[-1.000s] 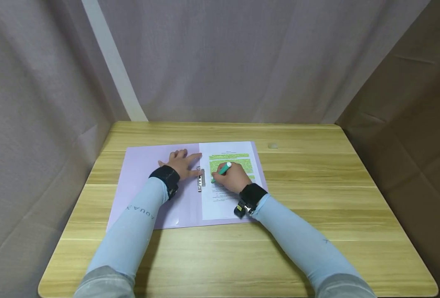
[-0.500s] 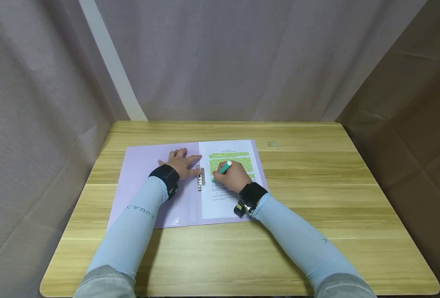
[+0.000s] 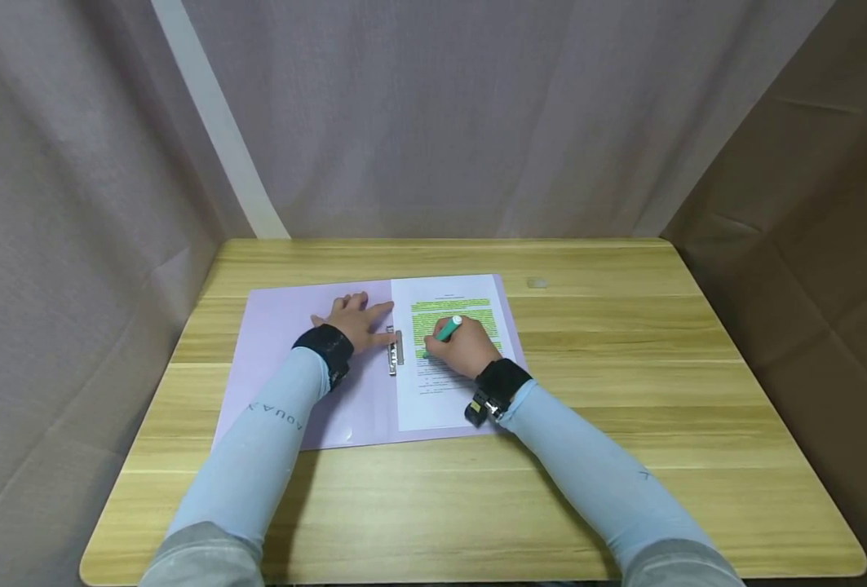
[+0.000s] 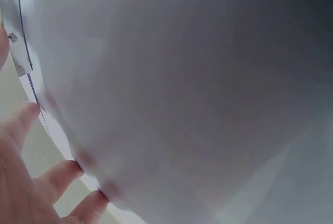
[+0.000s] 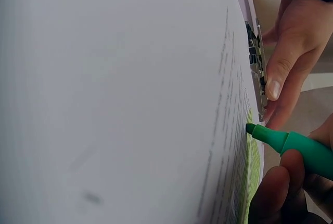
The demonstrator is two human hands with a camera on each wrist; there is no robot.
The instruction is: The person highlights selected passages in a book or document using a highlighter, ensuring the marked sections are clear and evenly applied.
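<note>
A lilac folder (image 3: pixel 286 367) lies open on the wooden table (image 3: pixel 624 391), with a printed sheet (image 3: pixel 448 403) on its right half, the upper lines marked green. My right hand (image 3: pixel 462 346) grips a green highlighter (image 3: pixel 445 330) (image 5: pixel 296 148), its tip touching the sheet (image 5: pixel 130 104) at the left end of a text line. My left hand (image 3: pixel 356 322) lies flat on the folder's left half, fingers spread, thumb by the metal clip (image 3: pixel 396 352) (image 5: pixel 256 70). The left wrist view shows the blurred folder surface (image 4: pixel 182 88) and fingertips (image 4: pixel 62 174).
Grey curtains (image 3: pixel 440 114) close the back and left of the table; brown board (image 3: pixel 807 204) stands at the right. A small pale object (image 3: pixel 537 284) lies on the table just right of the folder's far corner.
The right hand with the highlighter has shifted slightly rightward along the text line. The left hand has stayed in place.
</note>
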